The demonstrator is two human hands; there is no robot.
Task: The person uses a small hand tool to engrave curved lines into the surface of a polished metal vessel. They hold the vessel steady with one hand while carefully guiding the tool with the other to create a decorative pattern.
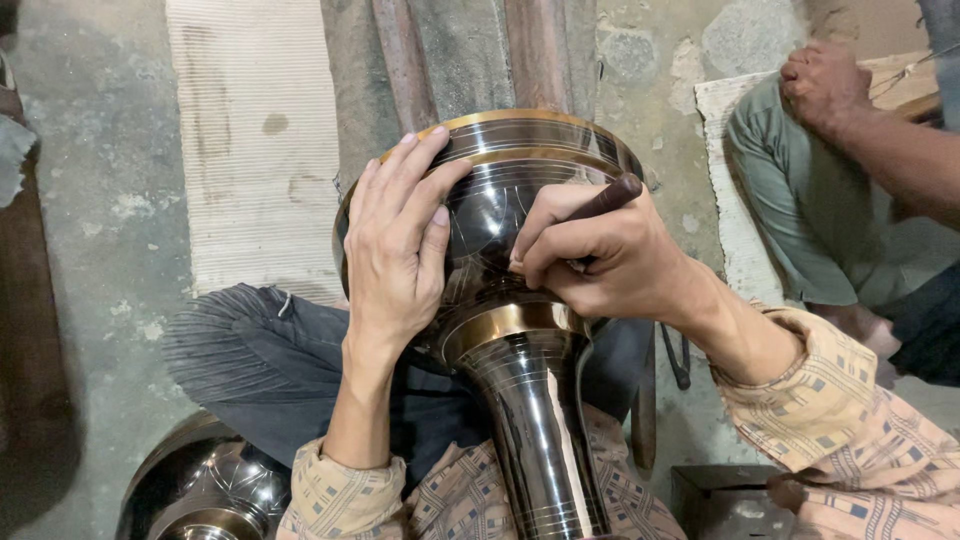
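Engraving's mid-stroke I'd say: left hand (398, 250) spread flat steadying the dark brass-banded vase (505, 300) lying across the lap, right hand (600, 262) pinching a wooden-handled graver (606, 202) on its bowl, so next it probably needs steady pressure.

One head-worn camera looks steeply down, close over the lap and the concrete floor (120, 200) beyond the knees
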